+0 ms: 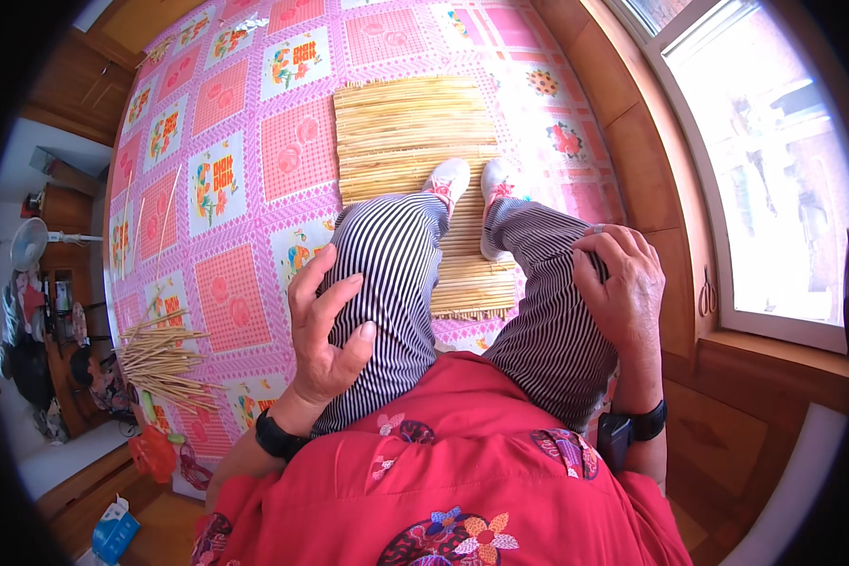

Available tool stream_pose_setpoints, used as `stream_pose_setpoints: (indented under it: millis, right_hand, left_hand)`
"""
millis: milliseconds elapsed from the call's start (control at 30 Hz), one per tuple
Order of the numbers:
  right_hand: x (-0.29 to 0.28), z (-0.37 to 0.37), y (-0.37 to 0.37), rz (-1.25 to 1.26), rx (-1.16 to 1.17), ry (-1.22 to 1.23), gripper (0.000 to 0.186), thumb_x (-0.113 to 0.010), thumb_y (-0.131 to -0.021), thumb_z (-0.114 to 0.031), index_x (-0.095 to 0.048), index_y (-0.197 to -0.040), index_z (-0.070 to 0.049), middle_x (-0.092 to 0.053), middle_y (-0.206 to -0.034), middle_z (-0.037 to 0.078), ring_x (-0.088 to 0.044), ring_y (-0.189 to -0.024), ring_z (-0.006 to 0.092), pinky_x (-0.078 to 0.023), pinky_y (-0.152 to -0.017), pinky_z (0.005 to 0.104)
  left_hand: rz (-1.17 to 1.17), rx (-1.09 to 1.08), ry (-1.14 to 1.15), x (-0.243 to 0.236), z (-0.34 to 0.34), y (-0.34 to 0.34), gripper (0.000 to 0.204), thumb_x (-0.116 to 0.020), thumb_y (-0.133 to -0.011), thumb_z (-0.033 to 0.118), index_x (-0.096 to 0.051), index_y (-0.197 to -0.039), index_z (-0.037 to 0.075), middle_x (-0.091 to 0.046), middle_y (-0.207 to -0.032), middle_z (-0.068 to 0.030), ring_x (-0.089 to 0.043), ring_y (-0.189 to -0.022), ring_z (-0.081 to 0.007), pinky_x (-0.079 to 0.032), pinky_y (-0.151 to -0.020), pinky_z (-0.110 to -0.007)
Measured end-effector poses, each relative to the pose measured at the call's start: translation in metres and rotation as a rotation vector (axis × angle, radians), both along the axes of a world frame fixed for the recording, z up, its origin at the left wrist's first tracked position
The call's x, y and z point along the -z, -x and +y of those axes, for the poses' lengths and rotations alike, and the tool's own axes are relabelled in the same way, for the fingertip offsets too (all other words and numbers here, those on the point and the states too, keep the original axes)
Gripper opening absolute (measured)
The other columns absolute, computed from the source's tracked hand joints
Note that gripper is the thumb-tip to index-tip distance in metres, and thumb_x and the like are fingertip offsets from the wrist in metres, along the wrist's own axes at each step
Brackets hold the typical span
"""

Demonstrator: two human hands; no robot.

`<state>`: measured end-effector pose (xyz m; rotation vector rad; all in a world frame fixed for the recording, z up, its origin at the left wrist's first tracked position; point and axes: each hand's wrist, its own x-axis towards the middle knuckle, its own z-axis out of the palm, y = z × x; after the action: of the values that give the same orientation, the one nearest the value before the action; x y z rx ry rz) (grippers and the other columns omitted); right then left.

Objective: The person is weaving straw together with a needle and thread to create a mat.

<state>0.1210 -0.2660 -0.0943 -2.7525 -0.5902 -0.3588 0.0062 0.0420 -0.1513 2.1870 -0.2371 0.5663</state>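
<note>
My left hand (328,325) is held over my left thigh with its fingers apart and nothing in them. My right hand (623,278) rests on my right knee, fingers bent over the striped trousers (547,311), with no object in it. Ahead of me and between my legs lies a mat of pale yellow stalks (410,123), laid side by side. My feet, in white shoes (450,179), are on the mat, and my legs cover part of it. Neither hand touches the mat.
A pink and white patterned sheet (283,212) spreads under the mat. To the left lie a heap of loose stalks (165,363), a few single stalks (168,222) and a red plastic bag (151,453). A bright window (774,160) with a wooden sill is on the right. A fan (30,243) stands far left.
</note>
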Motion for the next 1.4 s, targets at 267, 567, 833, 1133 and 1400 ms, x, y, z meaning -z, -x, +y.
stream_pose_setpoints:
  millis: [267,567,833,1133,1400]
  right_hand:
    - [-0.0015,0.0031,0.0014,-0.003,0.009,0.025,0.010,-0.063,-0.077,-0.018,-0.067,-0.082,-0.010,-0.065,-0.088,0.005,-0.062,-0.091,0.0248,-0.046,-0.084,0.0378]
    - [-0.0036,0.0064,-0.0024,0.013,-0.007,0.012,0.009,-0.064,-0.077,-0.018,-0.067,-0.081,-0.010,-0.066,-0.088,0.004,-0.062,-0.088,0.0250,-0.046,-0.082,0.0381]
    - [-0.0030,0.0085,-0.0026,0.011,-0.025,-0.006,0.009,-0.064,-0.077,-0.018,-0.067,-0.080,-0.011,-0.065,-0.086,0.004,-0.062,-0.087,0.0248,-0.046,-0.081,0.0380]
    - [-0.0036,0.0073,-0.0025,0.024,-0.008,0.001,0.009,-0.063,-0.077,-0.018,-0.067,-0.080,-0.011,-0.065,-0.086,0.004,-0.062,-0.087,0.0246,-0.046,-0.081,0.0379]
    - [-0.0031,0.0056,-0.0033,0.013,-0.019,-0.014,0.009,-0.064,-0.076,-0.018,-0.067,-0.080,-0.010,-0.065,-0.086,0.004,-0.062,-0.087,0.0249,-0.046,-0.079,0.0382]
  left_hand:
    - [-0.011,0.009,0.022,0.0029,-0.0021,0.0008,0.042,-0.062,-0.080,0.017,-0.057,-0.119,0.003,-0.042,-0.139,-0.0195,-0.038,-0.130,-0.0335,-0.029,-0.109,-0.045]
    - [-0.010,-0.032,0.008,0.0028,0.0033,0.0051,0.043,-0.062,-0.079,0.014,-0.057,-0.119,0.001,-0.042,-0.138,-0.0208,-0.038,-0.130,-0.0339,-0.029,-0.110,-0.044]
    - [0.003,-0.049,0.007,0.0024,0.0053,0.0061,0.043,-0.061,-0.078,0.015,-0.057,-0.118,0.001,-0.041,-0.139,-0.0219,-0.038,-0.130,-0.0347,-0.029,-0.110,-0.045]
    - [0.014,-0.048,0.003,0.0022,0.0052,0.0069,0.043,-0.061,-0.079,0.014,-0.056,-0.119,0.001,-0.040,-0.140,-0.0229,-0.038,-0.131,-0.0356,-0.028,-0.110,-0.046]
    - [0.010,-0.048,-0.033,-0.0026,0.0061,0.0088,0.044,-0.059,-0.079,0.013,-0.054,-0.121,0.001,-0.038,-0.140,-0.0228,-0.037,-0.132,-0.0364,-0.029,-0.110,-0.047]
